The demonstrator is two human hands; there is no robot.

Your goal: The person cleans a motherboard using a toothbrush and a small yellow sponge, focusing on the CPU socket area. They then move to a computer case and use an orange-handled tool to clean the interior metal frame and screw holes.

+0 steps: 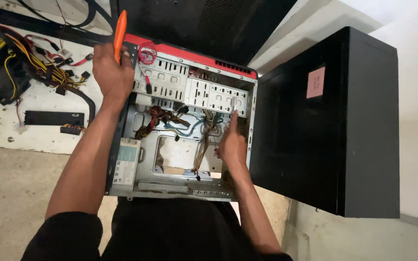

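Inside the open case (180, 140), right hand (232, 145) reaches among the wires (204, 140), fingers loose, grasping nothing. Left hand (112, 72) steadies the rim, clenched on an orange screwdriver (120, 34). Keep the case braced; avoid snagging wires.

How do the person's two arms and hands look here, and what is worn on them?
Both arms are bare from the upper arm down. A short black sleeve covers the top of the left arm, and a bit of black sleeve shows at the right one. The left hand and the right hand are bare: no gloves, watch or rings can be seen.
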